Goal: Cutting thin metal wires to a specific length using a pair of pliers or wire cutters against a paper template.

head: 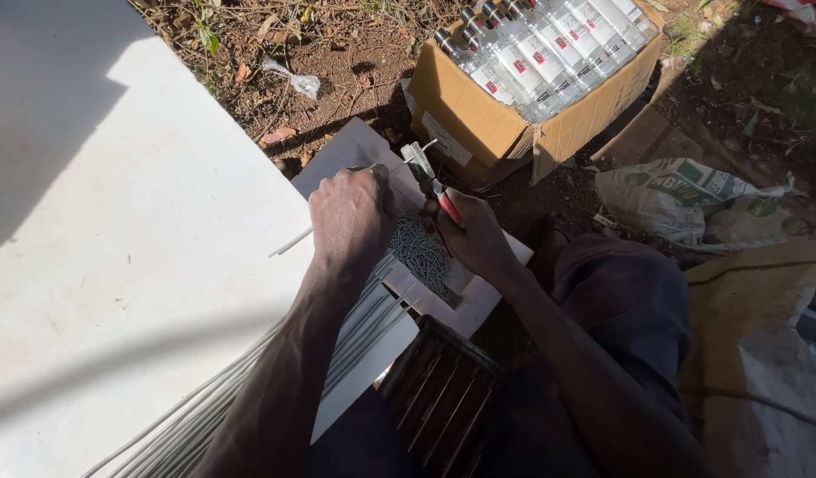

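Left hand [350,217] is clamping a wire bundle [373,323], right hand [474,239] at its 3 o'clock squeezing red-handled pliers [430,181] shut; the cut piece could be flying off w/ nothing catching it.

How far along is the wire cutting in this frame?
Done: a pile of short cut pieces lies on the white board. In hand: the left hand holds a wire while the right hand works red-handled pliers. Left: a long bundle of grey wires remains uncut.
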